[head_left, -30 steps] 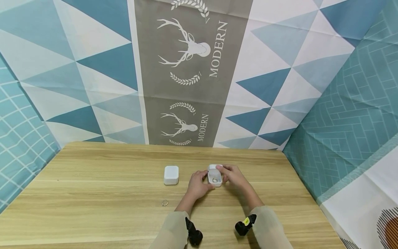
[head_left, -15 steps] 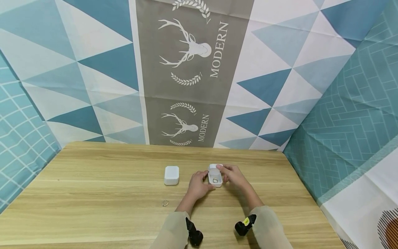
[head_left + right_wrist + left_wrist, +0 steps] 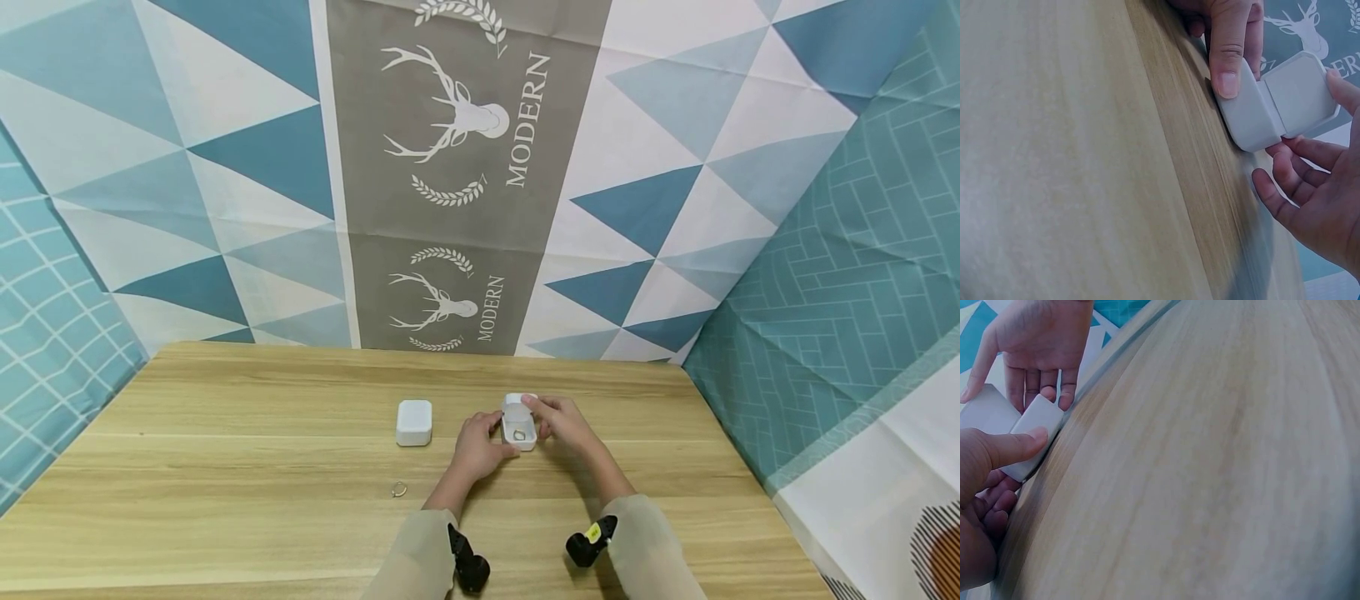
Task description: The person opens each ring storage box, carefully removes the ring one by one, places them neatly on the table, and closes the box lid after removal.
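A white ring box [image 3: 519, 432] stands on the table with its lid [image 3: 1300, 94] raised. Inside its base lies a ring [image 3: 519, 435]. My left hand [image 3: 477, 446] grips the base from the left, thumb across the front wall and fingers round the far side. On the right, my right hand [image 3: 564, 422] holds the lid, its thumb at the lid's edge and a finger behind near the hinge. The other fingers of that hand are bent loosely beside the box. The ring is hidden in both wrist views.
A second white box [image 3: 413, 422], closed, stands to the left of the hands. Nearer the front, a loose ring [image 3: 398, 489] lies on the wooden table [image 3: 247, 467]. A patterned cloth [image 3: 442, 208] hangs behind the table's back edge.
The lid of the ring box has tilted back slightly under my right thumb. My left hand keeps its grip on the base, and the other box and loose ring stay where they were.
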{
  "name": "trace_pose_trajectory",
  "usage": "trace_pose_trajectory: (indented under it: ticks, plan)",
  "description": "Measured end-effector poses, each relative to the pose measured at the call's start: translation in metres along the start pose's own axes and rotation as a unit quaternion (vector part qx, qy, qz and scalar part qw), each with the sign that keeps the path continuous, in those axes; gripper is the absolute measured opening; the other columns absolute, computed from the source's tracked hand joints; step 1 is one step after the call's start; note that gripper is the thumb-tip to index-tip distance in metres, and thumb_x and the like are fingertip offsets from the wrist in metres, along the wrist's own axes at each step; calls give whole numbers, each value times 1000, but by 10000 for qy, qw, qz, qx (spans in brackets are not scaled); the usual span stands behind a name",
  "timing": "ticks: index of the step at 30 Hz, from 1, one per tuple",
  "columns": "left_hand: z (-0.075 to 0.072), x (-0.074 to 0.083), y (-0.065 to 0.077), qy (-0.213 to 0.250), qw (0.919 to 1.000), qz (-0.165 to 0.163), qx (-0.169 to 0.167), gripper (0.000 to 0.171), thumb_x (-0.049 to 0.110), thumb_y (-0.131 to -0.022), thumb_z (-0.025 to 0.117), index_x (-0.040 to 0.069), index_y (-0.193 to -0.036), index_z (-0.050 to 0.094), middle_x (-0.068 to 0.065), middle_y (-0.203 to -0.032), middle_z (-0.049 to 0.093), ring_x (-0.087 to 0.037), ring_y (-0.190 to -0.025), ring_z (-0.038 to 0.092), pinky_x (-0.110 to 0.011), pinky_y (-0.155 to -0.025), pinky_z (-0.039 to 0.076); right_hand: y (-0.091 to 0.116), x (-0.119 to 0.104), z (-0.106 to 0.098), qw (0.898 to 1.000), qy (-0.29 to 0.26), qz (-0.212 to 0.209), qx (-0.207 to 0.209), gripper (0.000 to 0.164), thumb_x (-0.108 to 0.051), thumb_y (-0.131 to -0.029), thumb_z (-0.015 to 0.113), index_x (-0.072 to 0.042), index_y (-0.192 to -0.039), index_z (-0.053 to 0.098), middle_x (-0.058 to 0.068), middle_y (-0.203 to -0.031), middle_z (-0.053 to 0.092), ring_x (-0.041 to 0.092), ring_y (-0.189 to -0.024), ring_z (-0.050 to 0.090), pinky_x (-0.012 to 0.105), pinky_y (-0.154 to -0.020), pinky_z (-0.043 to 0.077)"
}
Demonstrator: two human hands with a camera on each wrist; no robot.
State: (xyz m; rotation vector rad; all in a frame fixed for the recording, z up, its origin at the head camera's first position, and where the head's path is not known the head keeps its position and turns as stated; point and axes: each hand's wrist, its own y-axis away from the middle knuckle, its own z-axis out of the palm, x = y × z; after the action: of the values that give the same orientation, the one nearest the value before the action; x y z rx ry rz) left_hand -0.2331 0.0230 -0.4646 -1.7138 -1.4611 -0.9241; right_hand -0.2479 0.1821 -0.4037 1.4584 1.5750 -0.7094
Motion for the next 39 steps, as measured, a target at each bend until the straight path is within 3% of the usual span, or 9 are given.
trace_pose_trajectory:
  ticks: [11, 18, 25, 29, 39]
  plan:
    - [0, 0, 1, -33, 10000, 54, 17, 66, 19, -71, 81, -2, -128, 54, -15, -118, 59, -29, -108, 50, -47, -98, 40, -3, 4, 1, 9999, 34, -44, 88, 47, -35, -96, 50, 8, -109, 63, 27, -78, 61, 49, -78, 54, 29, -62, 41]
    - [0, 1, 2, -16, 9999, 113, 76, 65, 19, -70, 81, -3, -126, 55, -15, -116, 60, -29, -107, 51, -47, -97, 41, -24, 35, 5, 9989, 34, -207, 411, 47, -46, -91, 53, -2, -97, 67, 8, -69, 60, 17, -53, 50, 24, -51, 37]
    - [0, 0, 2, 92, 9999, 45, 54, 65, 18, -70, 81, -2, -127, 55, -15, -118, 59, -30, -110, 50, -48, -99, 40, -24, 41, 6, 9979, 110, -167, 621, 62, -52, -86, 58, -1, -122, 60, 9, -82, 64, 14, -53, 50, 23, -48, 40]
    - [0, -1, 1, 58, 10000, 41, 42, 66, 19, -70, 81, -2, -127, 55, -15, -119, 59, -30, -111, 50, -48, -99, 40, -23, 45, 5, 9970, 219, -253, 702, 65, -53, -84, 60, 0, -122, 59, 9, -93, 66, 14, -53, 50, 24, -48, 42]
    - [0, -2, 1, 50, 10000, 17, 15, 67, 20, -71, 80, -1, -129, 53, -15, -121, 58, -31, -112, 49, -49, -100, 40, -20, 48, 0, 9951, 349, -475, 798, 37, -37, -81, 71, -9, -106, 69, 6, -87, 67, 18, -60, 56, 26, -50, 47]
